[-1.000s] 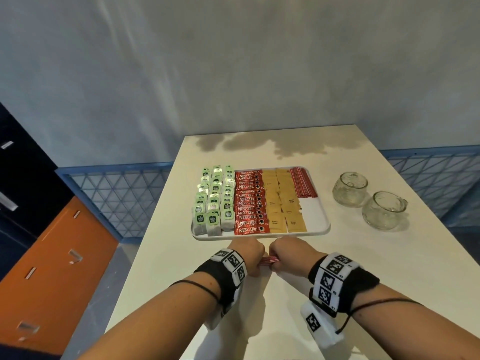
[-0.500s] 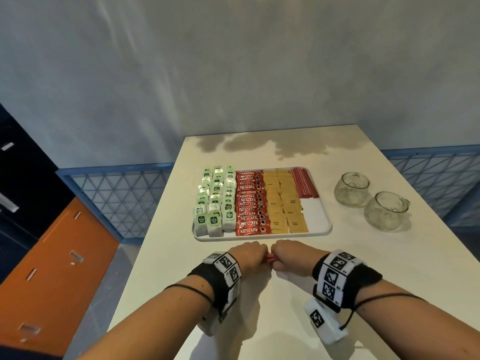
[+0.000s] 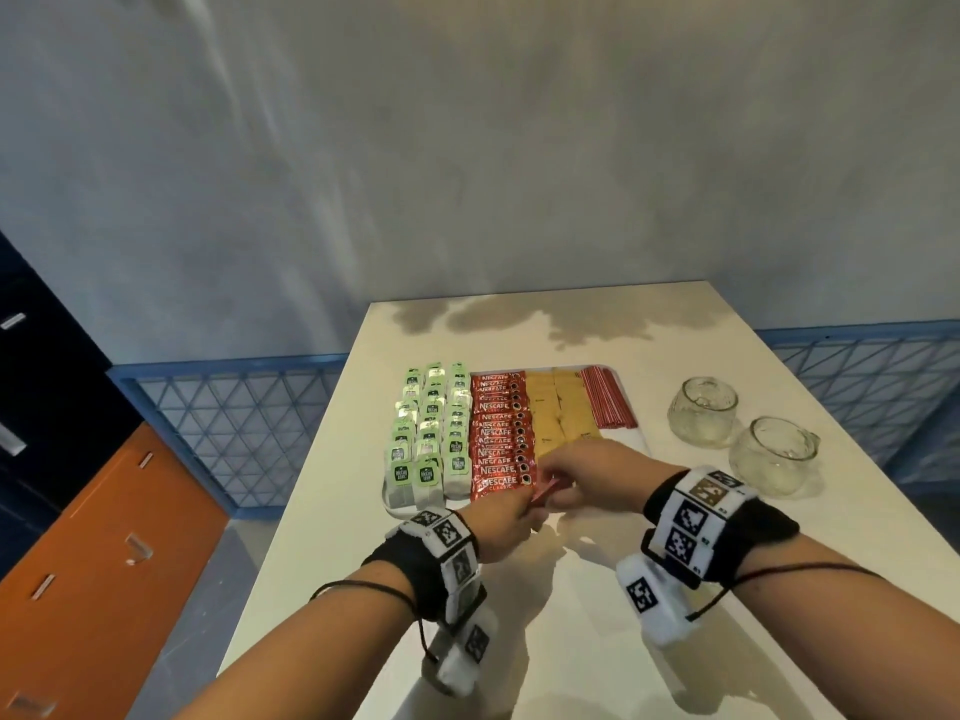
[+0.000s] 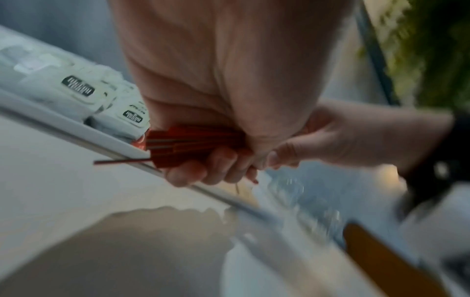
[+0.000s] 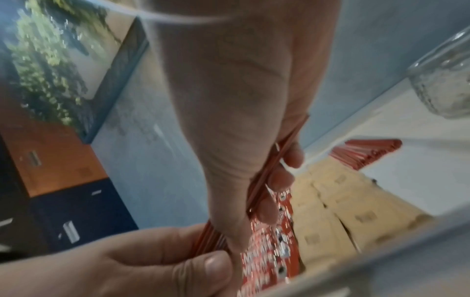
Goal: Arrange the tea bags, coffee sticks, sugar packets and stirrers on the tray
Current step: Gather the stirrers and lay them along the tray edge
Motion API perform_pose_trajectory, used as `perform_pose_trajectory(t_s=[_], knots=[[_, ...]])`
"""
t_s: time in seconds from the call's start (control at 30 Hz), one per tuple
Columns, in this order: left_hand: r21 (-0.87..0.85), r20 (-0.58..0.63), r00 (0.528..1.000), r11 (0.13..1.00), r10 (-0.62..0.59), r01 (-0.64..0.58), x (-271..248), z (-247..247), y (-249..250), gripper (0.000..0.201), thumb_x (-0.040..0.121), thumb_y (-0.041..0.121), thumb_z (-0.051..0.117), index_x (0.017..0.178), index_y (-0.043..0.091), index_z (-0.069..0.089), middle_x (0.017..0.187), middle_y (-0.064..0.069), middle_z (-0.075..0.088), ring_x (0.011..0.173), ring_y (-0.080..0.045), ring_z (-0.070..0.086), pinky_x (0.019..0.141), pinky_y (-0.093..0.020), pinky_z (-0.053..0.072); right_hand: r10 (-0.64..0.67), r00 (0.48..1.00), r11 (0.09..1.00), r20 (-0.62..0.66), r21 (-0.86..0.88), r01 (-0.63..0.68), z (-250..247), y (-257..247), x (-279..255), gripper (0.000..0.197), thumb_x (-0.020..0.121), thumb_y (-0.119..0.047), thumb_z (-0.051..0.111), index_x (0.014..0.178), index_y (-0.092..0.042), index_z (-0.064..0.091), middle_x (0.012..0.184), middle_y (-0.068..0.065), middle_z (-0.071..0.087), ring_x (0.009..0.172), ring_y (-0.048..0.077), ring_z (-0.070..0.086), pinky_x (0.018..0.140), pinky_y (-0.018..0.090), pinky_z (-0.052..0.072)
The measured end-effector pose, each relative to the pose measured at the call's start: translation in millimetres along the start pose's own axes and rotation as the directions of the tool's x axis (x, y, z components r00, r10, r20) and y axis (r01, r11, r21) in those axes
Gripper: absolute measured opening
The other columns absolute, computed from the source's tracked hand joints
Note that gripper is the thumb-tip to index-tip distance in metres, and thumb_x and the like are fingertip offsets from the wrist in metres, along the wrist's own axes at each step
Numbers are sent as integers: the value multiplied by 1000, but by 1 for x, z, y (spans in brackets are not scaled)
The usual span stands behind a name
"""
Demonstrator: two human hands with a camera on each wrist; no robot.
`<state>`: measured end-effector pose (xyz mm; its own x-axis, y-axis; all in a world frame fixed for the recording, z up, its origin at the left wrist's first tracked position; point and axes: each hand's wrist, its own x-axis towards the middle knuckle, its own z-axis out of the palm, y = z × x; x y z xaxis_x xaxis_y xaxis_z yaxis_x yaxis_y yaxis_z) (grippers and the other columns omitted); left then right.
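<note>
A white tray holds rows of green tea bags, red coffee sticks, tan sugar packets and, at the far right, red stirrers. Over the tray's near edge, my left hand and right hand both grip one bundle of red stirrers. In the left wrist view my curled fingers wrap the bundle just above the tray rim. In the right wrist view the bundle hangs above the coffee sticks and the sugar packets.
Two glass cups stand right of the tray on the cream table. The table's left edge drops toward an orange cabinet. A grey wall rises behind the table.
Both hands have lifted the stirrer bundle off the table in front of the tray and carried it forward, over the tray's near edge.
</note>
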<state>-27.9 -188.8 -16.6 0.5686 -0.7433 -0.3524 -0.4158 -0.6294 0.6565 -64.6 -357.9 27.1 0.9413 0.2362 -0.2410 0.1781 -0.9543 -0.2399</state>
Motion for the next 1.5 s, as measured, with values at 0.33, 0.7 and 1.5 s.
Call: perform_pose_trajectory(t_s=[0.33,0.7,1.5], knots=[[-966,-202,964,196,-174,-167,-3,-65,21,20,104,24,41,92,10,46,64,1,48,55,-14,49,59,-31,51,-155,849,981,-506,24,193,-41,-5,-11,125,62,-72,74,149,-51,-14,164,-12,5,151,10,-5,122,44,-2],[-989,-101,972,-89,-214,-122,-10,-66,36,25,104,26,42,90,9,53,61,1,44,49,-11,45,47,-23,47,-98,824,979,-558,97,181,-24,-28,7,121,64,-77,68,153,-42,-6,162,-13,13,150,5,0,124,40,0],[-931,41,997,360,-65,62,-18,-40,38,19,102,26,49,93,10,50,59,3,41,47,-11,43,51,-28,52,176,934,511,-310,840,182,-48,11,20,47,98,-48,45,139,-26,54,136,-8,60,130,9,51,116,43,33]])
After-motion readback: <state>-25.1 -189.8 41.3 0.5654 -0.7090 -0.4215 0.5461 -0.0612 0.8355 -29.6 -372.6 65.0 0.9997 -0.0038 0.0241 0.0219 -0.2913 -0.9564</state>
